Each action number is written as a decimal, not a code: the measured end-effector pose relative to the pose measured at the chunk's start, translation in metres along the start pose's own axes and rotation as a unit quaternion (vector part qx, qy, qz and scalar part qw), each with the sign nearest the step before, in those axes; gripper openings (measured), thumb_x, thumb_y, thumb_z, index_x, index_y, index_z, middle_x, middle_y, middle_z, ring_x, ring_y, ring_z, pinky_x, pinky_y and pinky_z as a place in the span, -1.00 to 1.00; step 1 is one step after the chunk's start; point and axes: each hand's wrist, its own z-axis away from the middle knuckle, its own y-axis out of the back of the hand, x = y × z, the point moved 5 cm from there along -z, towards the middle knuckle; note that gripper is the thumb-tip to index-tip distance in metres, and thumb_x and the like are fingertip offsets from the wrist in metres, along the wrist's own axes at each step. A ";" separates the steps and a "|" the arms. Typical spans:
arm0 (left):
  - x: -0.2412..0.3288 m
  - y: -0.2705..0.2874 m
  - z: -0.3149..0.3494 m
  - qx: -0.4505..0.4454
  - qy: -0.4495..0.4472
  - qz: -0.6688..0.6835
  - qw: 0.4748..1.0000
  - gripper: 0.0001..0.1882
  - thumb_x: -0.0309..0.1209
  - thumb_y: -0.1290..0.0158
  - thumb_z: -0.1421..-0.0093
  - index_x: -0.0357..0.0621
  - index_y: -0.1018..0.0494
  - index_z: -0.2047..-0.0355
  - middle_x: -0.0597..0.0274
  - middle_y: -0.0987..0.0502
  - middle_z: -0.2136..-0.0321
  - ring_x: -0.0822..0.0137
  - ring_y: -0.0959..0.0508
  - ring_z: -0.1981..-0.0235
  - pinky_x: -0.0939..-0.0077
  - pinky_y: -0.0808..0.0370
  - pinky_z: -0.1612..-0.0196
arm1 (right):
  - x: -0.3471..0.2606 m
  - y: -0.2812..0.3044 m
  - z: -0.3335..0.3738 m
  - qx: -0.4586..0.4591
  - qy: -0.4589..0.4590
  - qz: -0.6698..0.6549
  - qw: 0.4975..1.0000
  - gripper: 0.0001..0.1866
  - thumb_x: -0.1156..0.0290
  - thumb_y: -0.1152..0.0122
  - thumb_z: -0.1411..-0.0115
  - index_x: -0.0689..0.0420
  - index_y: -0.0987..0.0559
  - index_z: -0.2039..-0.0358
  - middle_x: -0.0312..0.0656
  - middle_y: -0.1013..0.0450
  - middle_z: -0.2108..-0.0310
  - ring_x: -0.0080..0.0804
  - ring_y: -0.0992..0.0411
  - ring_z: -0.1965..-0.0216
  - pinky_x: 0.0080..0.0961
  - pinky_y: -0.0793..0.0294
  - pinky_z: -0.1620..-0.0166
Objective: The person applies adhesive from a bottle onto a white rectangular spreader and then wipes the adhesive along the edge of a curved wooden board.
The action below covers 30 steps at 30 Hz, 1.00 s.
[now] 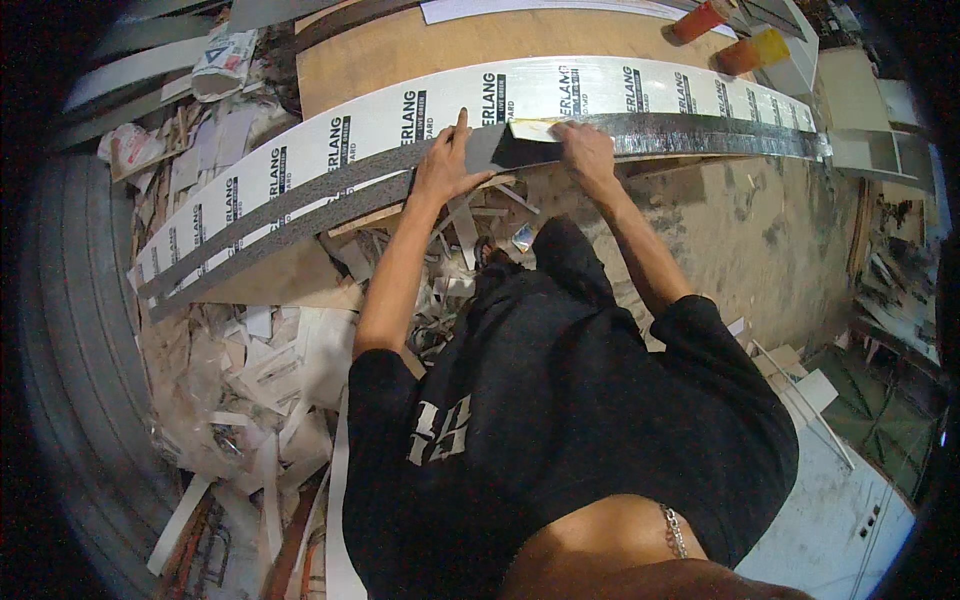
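Note:
A long white panel with printed film lies across the bench in front of me, bending with the lens. Dark grey speckled strips run along its near side; toward the right the strip's surface looks shiny and wet. My left hand rests on the strip and panel edge, index finger stretched out and thumb apart, holding nothing. My right hand is closed on a pale yellowish flat spreader, pressed against the dark strip just right of the left hand.
Two red and yellow containers stand on the wooden board behind the panel. Scraps and plastic are heaped on the floor at left. A corrugated grey sheet borders the far left. A pale blue board lies at lower right.

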 end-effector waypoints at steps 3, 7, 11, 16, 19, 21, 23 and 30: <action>-0.003 -0.001 -0.003 -0.006 -0.007 -0.001 1.000 0.34 0.03 -0.40 0.10 -0.13 0.25 -0.45 0.04 -0.52 -0.07 -0.02 -0.44 -0.13 0.11 -0.48 -0.15 | -0.014 0.002 0.007 -0.027 0.027 -0.018 0.999 -0.72 0.45 -0.08 -0.08 -0.02 -0.64 0.19 -0.07 -0.57 0.40 -0.07 -0.57 0.32 -0.10 -0.55 0.28; -0.004 -0.006 -0.003 -0.007 -0.009 0.000 1.000 0.33 0.03 -0.40 0.10 -0.12 0.24 -0.45 -0.02 -0.51 -0.08 -0.03 -0.45 -0.12 0.14 -0.47 -0.15 | -0.020 0.002 0.035 -0.138 0.016 -0.012 0.990 -0.74 0.46 -0.15 -0.05 -0.03 -0.65 0.22 -0.09 -0.58 0.37 -0.08 -0.58 0.28 -0.12 -0.56 0.24; 0.004 0.002 0.000 -0.024 -0.008 0.026 0.999 0.28 -0.01 -0.40 0.08 -0.08 0.19 -0.46 -0.12 -0.47 -0.09 -0.06 -0.45 -0.12 0.15 -0.46 -0.17 | -0.011 -0.027 0.089 -0.275 -0.042 -0.002 0.960 -0.53 0.50 -0.17 -0.01 -0.18 -0.65 0.04 -0.05 -0.59 0.26 -0.07 -0.56 0.16 -0.14 -0.55 0.14; -0.015 0.013 0.014 0.047 -0.051 0.022 0.997 0.22 0.02 -0.39 0.08 -0.08 0.10 -0.44 -0.25 -0.38 -0.13 -0.17 -0.48 -0.09 0.09 -0.51 -0.11 | -0.026 0.027 0.078 -0.044 -0.045 -0.156 0.986 -0.46 0.63 -0.09 0.02 -0.08 -0.61 0.00 -0.21 -0.56 0.00 -0.13 -0.49 -0.06 -0.19 -0.48 -0.10; -0.025 0.027 0.029 0.035 -0.013 0.036 0.999 0.23 0.00 -0.41 0.10 -0.06 0.08 -0.44 -0.24 -0.40 -0.12 -0.16 -0.48 -0.09 0.08 -0.48 -0.14 | -0.032 0.031 0.050 0.076 0.027 -0.083 0.993 -0.52 0.48 -0.14 -0.10 -0.09 -0.55 -0.08 -0.28 -0.50 -0.09 -0.21 -0.45 -0.12 -0.15 -0.43 -0.11; -0.027 0.035 0.029 0.032 0.004 0.044 0.998 0.23 -0.01 -0.42 0.11 -0.06 0.08 -0.43 -0.23 -0.40 -0.11 -0.15 -0.47 -0.10 0.08 -0.47 -0.14 | -0.033 0.021 0.030 0.089 0.031 -0.060 0.994 -0.53 0.48 -0.09 -0.14 -0.09 -0.54 -0.09 -0.29 -0.50 -0.10 -0.22 -0.42 -0.15 -0.15 -0.37 -0.18; -0.034 0.037 0.033 0.032 0.003 0.053 0.998 0.23 0.00 -0.42 0.11 -0.08 0.07 -0.43 -0.21 -0.41 -0.11 -0.14 -0.47 -0.10 0.10 -0.48 -0.14 | -0.042 0.004 0.024 0.097 0.030 -0.050 0.994 -0.55 0.47 -0.06 -0.16 -0.09 -0.53 -0.09 -0.29 -0.50 -0.11 -0.22 -0.41 -0.16 -0.14 -0.33 -0.21; -0.031 0.029 0.033 0.014 0.005 0.015 1.000 0.22 0.05 -0.39 0.07 -0.14 0.06 -0.43 -0.22 -0.40 -0.11 -0.11 -0.49 -0.09 0.13 -0.50 -0.11 | -0.041 -0.038 0.013 0.094 0.043 0.014 0.995 -0.51 0.38 -0.05 -0.20 -0.12 -0.45 -0.18 -0.33 -0.43 -0.16 -0.28 -0.35 -0.19 -0.16 -0.27 -0.20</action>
